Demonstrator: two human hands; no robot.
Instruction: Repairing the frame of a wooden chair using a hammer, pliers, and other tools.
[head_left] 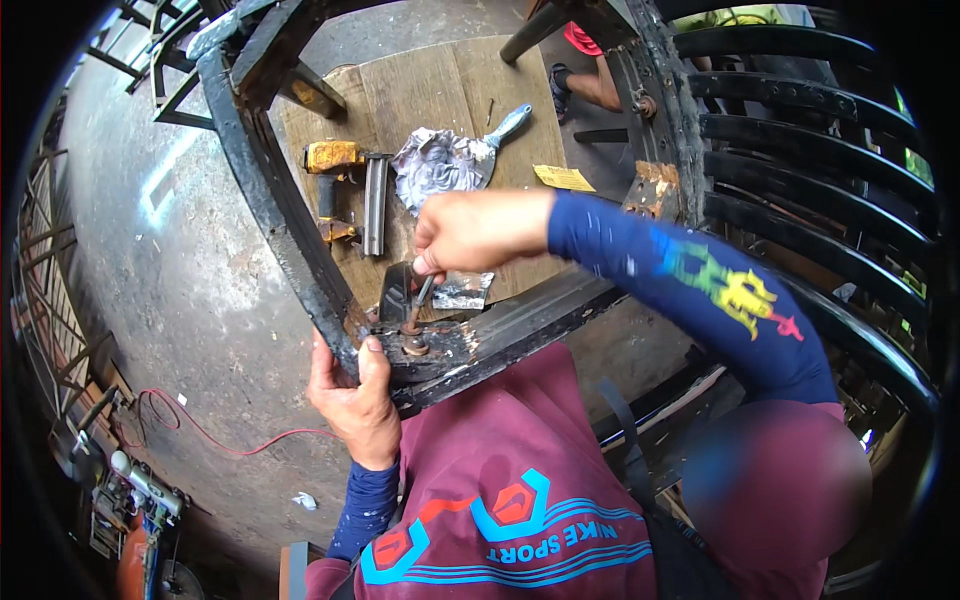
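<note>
Left hand (pixel 352 395): lower centre, fingers clenched around the corner of the black frame (pixel 270 205).
Right hand (pixel 470 232): mid-frame, fingertips pinching a metal tool (pixel 420 300) above a rusty bolt (pixel 414 346) on that corner.
Behind: yellow nail gun (pixel 340 185), crumpled rag (pixel 438 165), wooden board (pixel 440 85).

View: head camera, single, fisheye. Position: worn on the person's head, above the work. Direction: steeply downward onto a black metal frame (pixel 300 240) and the plywood sheet (pixel 450 90) beneath it, concrete floor (pixel 180 260) at left. Range: close; the frame corner sits near picture centre, the person's maroon shirt (pixel 520 500) fills the lower edge. Distortion: straight bars bend toward the dark rim. Shared coverage: none, one view only.
</note>
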